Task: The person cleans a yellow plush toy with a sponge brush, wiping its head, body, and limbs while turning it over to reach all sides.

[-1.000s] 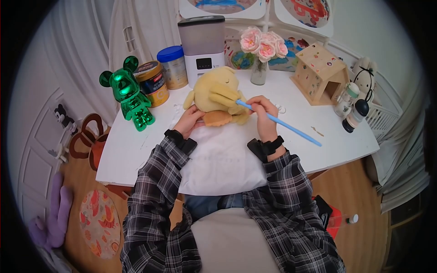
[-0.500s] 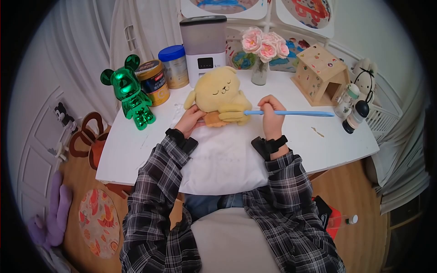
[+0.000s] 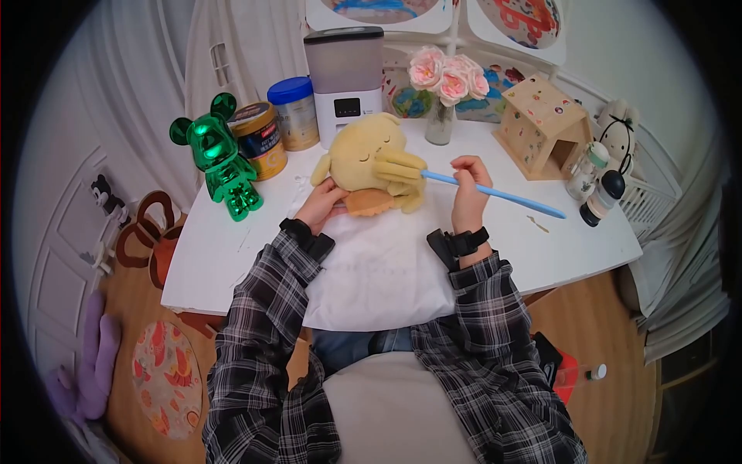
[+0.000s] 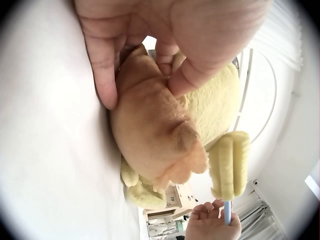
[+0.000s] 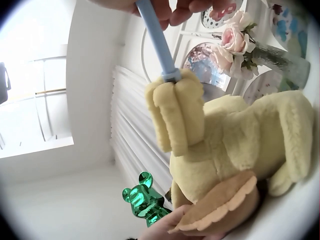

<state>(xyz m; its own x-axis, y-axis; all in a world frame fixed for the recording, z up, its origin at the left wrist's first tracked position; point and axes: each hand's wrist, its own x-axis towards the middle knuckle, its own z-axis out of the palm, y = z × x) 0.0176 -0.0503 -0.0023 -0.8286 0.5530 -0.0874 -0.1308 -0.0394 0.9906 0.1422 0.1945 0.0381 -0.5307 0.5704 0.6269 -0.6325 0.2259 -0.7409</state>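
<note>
A yellow plush toy (image 3: 349, 158) with closed stitched eyes sits on a white cloth (image 3: 379, 278) at the table's middle. At its lower left, my left hand (image 3: 317, 209) grips the plush by its orange-tan scalloped piece (image 4: 150, 117), thumb on one side and fingers on the other. My right hand (image 3: 468, 199) holds the blue handle (image 3: 514, 199) of a sponge brush, handle slanting down to the right. The brush's ribbed yellow sponge head (image 5: 177, 115) overlaps the plush's cheek in the head view, hiding part of its face.
On the left stand a shiny green bear figure (image 3: 216, 155) and two cans (image 3: 259, 139). Behind the plush is a grey-lidded dispenser (image 3: 344, 73). Toward the right are a vase of pink roses (image 3: 440, 124), a wooden house (image 3: 541, 124) and bottles (image 3: 603, 197).
The sponge head went from the plush's face down to its lower body, then back up over the cheek. My right hand has shifted slightly right; my left hand keeps its grip.
</note>
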